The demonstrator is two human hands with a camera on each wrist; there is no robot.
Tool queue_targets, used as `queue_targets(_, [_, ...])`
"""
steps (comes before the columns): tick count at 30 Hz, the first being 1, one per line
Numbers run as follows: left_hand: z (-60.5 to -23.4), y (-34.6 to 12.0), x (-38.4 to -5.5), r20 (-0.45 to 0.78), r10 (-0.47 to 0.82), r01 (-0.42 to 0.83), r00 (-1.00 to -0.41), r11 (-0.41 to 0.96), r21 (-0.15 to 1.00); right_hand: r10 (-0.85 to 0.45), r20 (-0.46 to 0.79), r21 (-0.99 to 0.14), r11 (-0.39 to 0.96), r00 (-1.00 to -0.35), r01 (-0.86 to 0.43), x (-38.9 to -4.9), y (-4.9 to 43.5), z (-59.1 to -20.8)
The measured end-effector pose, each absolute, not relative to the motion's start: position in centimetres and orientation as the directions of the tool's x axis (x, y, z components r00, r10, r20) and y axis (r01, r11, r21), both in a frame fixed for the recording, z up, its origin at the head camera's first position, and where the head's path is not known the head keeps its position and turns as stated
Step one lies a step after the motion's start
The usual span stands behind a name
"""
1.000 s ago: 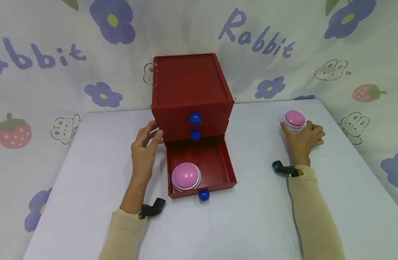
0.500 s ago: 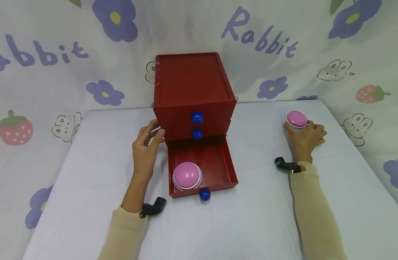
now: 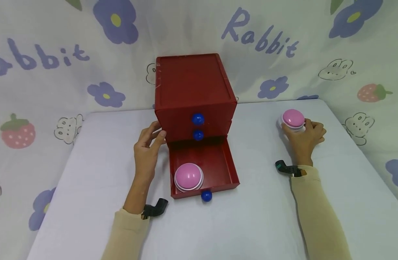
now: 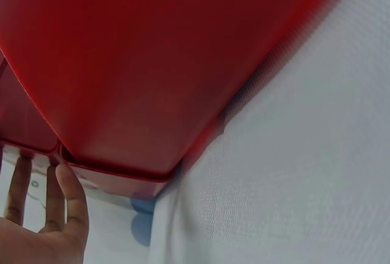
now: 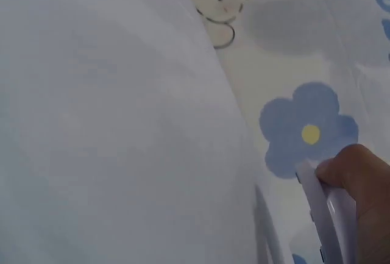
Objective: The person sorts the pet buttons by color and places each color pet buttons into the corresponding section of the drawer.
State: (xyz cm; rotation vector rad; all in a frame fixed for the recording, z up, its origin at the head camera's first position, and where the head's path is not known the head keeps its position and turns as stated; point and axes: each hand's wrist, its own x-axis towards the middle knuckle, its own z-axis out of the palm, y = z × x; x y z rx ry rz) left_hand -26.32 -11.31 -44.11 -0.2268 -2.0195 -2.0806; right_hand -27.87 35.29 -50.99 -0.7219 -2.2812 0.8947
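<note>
At the right rear of the table, my right hand grips a pink dome push button by its white base. In the right wrist view, the thumb presses the edge of the button's base, which stands apart from its shadow on the cloth. My left hand touches the left side of the red drawer cabinet, its fingers fairly straight in the left wrist view. The bottom drawer is pulled out, and a second pink push button lies in its front left corner.
Blue ball knobs mark the drawers: the upper knob, the middle knob and the bottom drawer's knob. A white cloth covers the table. Behind it hangs a printed curtain with flowers and rabbits.
My right hand has shifted slightly left with the push button, and the button's shadow shows more beside it. The left hand stays at the cabinet. The head view has drifted a little.
</note>
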Motion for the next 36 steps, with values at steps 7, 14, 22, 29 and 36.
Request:
queue_targets(7, [-44.2,-11.2,-26.4,0.278,-0.057,0.279,-0.959,-0.015,0.960,0.612,0.259,-0.781,0.588,-0.747,0.211,-26.4,32.0,-49.4])
queue_targets(14, [-44.2,-11.2,-26.5,0.271,-0.053,0.273,-0.961,-0.032,0.962,0.480,0.293,-0.764,0.637,-0.827,0.099,-23.7,27.7,-48.8])
queue_targets(22, [-44.0,-11.3,-26.4,0.269,-0.057,0.272,-0.961,-0.037,0.962,0.316,0.440,-0.706,0.701,-0.840,-0.106,-20.9,23.9,-48.4])
queue_targets(29, [-44.0,-11.1,-26.7,0.281,-0.046,0.284,-0.959,-0.063,0.957,0.255,0.488,-0.708,0.675,-0.835,-0.207,-19.5,21.8,-48.0])
queue_targets(36, [-44.0,-11.3,-26.4,0.277,-0.055,0.280,-0.959,-0.056,0.959,0.203,0.484,-0.711,0.659,-0.851,-0.247,-18.6,19.6,-47.5])
